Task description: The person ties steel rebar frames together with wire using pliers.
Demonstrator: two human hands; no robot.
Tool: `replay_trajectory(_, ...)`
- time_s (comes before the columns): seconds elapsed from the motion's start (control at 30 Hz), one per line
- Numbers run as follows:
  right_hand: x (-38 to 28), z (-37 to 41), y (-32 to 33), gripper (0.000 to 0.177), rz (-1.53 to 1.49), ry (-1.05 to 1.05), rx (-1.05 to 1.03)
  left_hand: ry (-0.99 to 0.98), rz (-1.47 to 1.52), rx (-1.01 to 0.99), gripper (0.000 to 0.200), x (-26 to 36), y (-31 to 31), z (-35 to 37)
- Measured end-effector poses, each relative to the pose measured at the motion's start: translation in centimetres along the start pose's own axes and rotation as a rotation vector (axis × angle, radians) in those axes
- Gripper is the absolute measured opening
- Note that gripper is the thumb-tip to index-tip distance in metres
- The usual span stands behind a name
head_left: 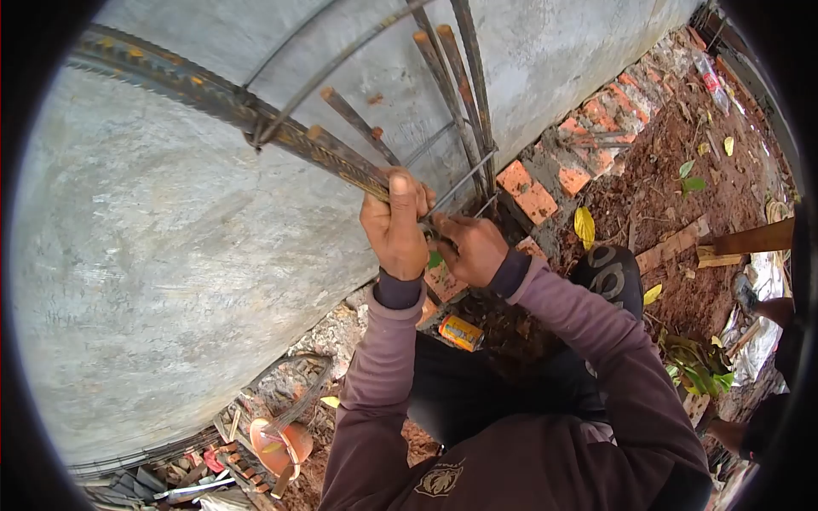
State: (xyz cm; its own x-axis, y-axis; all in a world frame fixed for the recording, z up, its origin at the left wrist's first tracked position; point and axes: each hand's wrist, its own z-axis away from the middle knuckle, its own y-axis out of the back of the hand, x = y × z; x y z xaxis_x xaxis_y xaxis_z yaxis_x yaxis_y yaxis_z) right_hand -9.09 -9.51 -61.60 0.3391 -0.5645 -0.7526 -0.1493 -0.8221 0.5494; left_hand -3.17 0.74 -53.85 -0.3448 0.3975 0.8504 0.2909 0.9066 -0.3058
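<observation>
My left hand (397, 228) is wrapped round the lower end of a thick, rusty rebar (341, 159) that slants down from the upper left, thumb uppermost. Just to its right, my right hand (471, 247) is closed in a pinch near the thin steel stirrup (463, 180); whatever lies between its fingertips is hidden. Upright rebars (471, 81) stand behind the hands, and shorter rebar ends (358, 123) poke out beside them. A curved steel rod (328, 70) crosses the slanting rebar higher up.
A grey plastered wall (170, 230) rises on the left, with bricks (527, 192) along its foot. Near my knees lies a yellow can (461, 333). An orange bucket (281, 447) and coiled wire (298, 400) are lower left. Another person's foot (745, 294) shows at right.
</observation>
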Motion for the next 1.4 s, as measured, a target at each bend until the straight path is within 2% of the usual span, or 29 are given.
replay_trajectory(0.07,1.3,-0.7,1.9,0.045,-0.134,0.098,-0.057,0.011,-0.012,-0.009,0.029,0.1,-0.2,0.0)
replay_trajectory(0.17,3.4,-0.6,5.1,0.049,-0.480,-0.120,-0.256,-0.002,-0.049,0.003,0.033,-0.1,-0.2,-0.3)
replay_trajectory(0.2,3.0,0.2,6.4,0.049,-0.611,-0.294,-0.308,0.009,-0.061,0.008,0.033,-0.1,-0.2,-0.3)
replay_trajectory(0.3,4.0,3.2,6.3,0.036,-0.682,-0.615,-0.268,0.016,-0.109,0.001,0.033,0.3,-0.3,-0.5)
replay_trajectory(0.33,5.9,4.7,4.1,0.031,-0.723,-0.709,-0.186,0.019,-0.123,-0.009,0.033,0.4,-0.5,-0.5)
replay_trajectory(0.4,7.5,6.0,2.3,0.038,-0.763,-1.008,-0.368,0.039,-0.136,-0.040,0.032,0.8,-0.7,-0.5)
replay_trajectory(0.5,14.8,9.2,-5.7,0.044,-0.900,-1.145,-0.140,0.079,-0.132,-0.113,0.023,1.2,-0.4,-0.7)
replay_trajectory(0.6,14.8,8.2,-7.3,0.044,-1.136,-1.164,0.160,0.089,-0.121,-0.158,0.017,1.2,-0.1,-0.7)
replay_trajectory(0.7,12.8,5.7,-7.6,0.046,-1.210,-1.099,0.406,0.039,-0.226,-0.081,0.021,1.2,-1.1,-0.4)
replay_trajectory(0.73,12.5,4.9,-7.9,0.033,-1.196,-1.111,0.477,0.026,-0.243,-0.070,0.020,1.1,-1.3,-0.4)
replay_trajectory(0.83,12.8,4.0,-9.2,0.013,-1.290,-1.022,0.423,0.005,-0.320,-0.039,0.018,1.3,-1.3,-0.1)
replay_trajectory(0.9,12.6,3.7,-9.8,0.003,-1.203,-1.001,0.371,0.025,-0.384,-0.050,0.019,1.6,-0.9,0.2)
replay_trajectory(0.93,12.4,3.9,-10.0,0.002,-1.156,-0.994,0.342,0.040,-0.428,-0.045,0.026,1.7,-0.6,0.4)
replay_trajectory(1.0,13.5,4.5,-10.8,0.004,-1.090,-0.879,0.269,-0.050,-0.409,-0.031,0.036,2.8,-0.7,1.5)
replay_trajectory(1.07,14.2,5.1,-10.3,0.009,-1.058,-0.753,0.182,-0.151,-0.367,-0.046,0.035,2.9,2.5,3.3)
replay_trajectory(1.13,14.1,5.6,-8.8,0.015,-0.929,-0.777,0.057,-0.215,-0.338,-0.091,0.031,1.8,7.6,5.5)
replay_trajectory(1.17,13.8,5.6,-8.2,0.018,-0.862,-0.787,0.001,-0.137,-0.182,-0.034,0.025,-0.3,10.0,7.0)
replay_trajectory(1.2,13.6,5.3,-7.9,0.024,-0.830,-0.791,0.013,0.032,-0.180,0.100,0.024,-2.4,10.8,8.8)
replay_trajectory(1.23,13.1,4.7,-7.5,0.024,-0.815,-0.803,0.010,0.373,-0.288,0.205,0.026,-4.6,11.5,10.2)
replay_trajectory(1.27,12.2,4.1,-7.0,0.024,-0.800,-0.817,0.001,0.505,-0.330,0.141,0.028,-8.2,13.3,11.8)
replay_trajectory(1.33,12.1,3.1,-7.3,0.025,-0.820,-0.841,0.002,0.715,-0.165,0.175,0.032,-12.4,14.3,13.3)
replay_trajectory(1.4,13.5,3.2,-7.7,0.026,-0.893,-0.881,0.047,0.767,-0.190,0.093,0.035,-15.4,13.7,13.2)
